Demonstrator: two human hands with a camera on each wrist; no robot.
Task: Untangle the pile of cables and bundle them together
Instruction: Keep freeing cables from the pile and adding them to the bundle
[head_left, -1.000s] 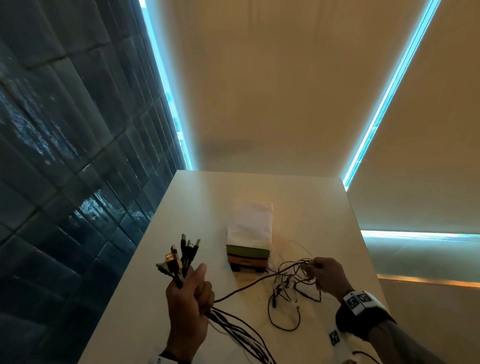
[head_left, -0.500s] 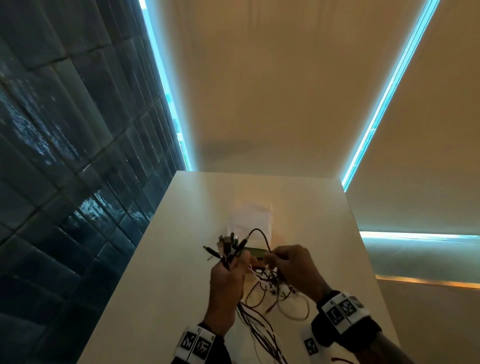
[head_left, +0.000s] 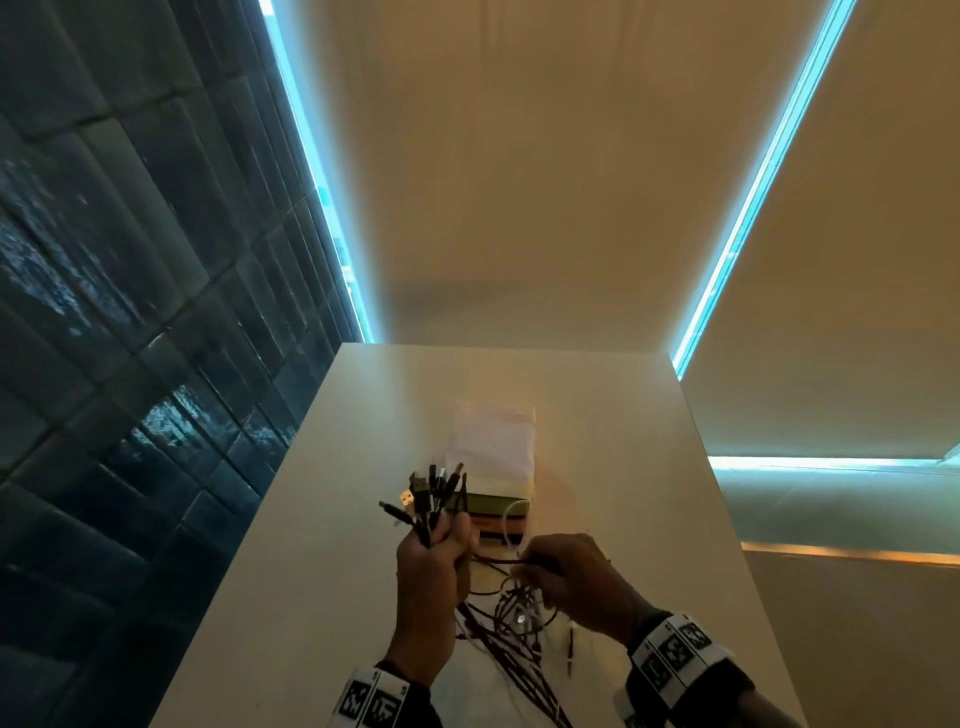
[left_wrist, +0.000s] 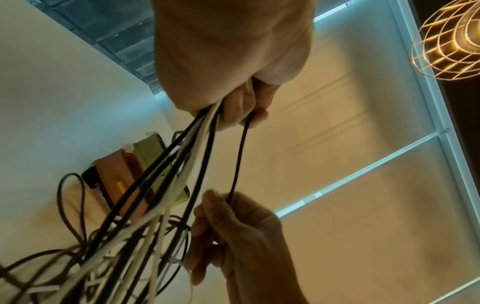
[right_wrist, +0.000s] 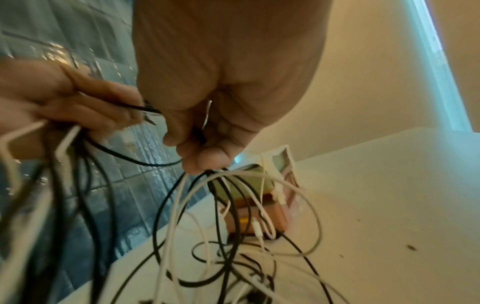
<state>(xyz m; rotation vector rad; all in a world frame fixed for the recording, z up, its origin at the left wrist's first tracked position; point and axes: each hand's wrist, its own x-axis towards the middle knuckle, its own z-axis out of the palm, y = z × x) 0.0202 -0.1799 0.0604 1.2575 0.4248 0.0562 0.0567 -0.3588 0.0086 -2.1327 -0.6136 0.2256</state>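
My left hand (head_left: 435, 551) is raised above the white table (head_left: 322, 519) and grips a bunch of black and white cables (left_wrist: 166, 174), their plug ends (head_left: 428, 493) fanning out above the fist. The cables hang down from it into a loose tangle (head_left: 511, 623) on the table. My right hand (head_left: 563, 569), just right of the left, pinches a thin black cable (left_wrist: 237, 160) that runs between the two hands. More black and white loops (right_wrist: 233, 205) hang below its fingers (right_wrist: 205, 158).
A stack of small boxes (head_left: 498, 512) with a white sheet (head_left: 493, 441) on top stands on the table right behind my hands. A dark tiled wall (head_left: 130, 364) runs along the table's left edge. The right table edge (head_left: 727, 519) drops off to the floor.
My left hand has carried the bunch of plug ends from the left towards the middle. The right hand came in from the tangle at the right and now holds a cable next to the left hand.
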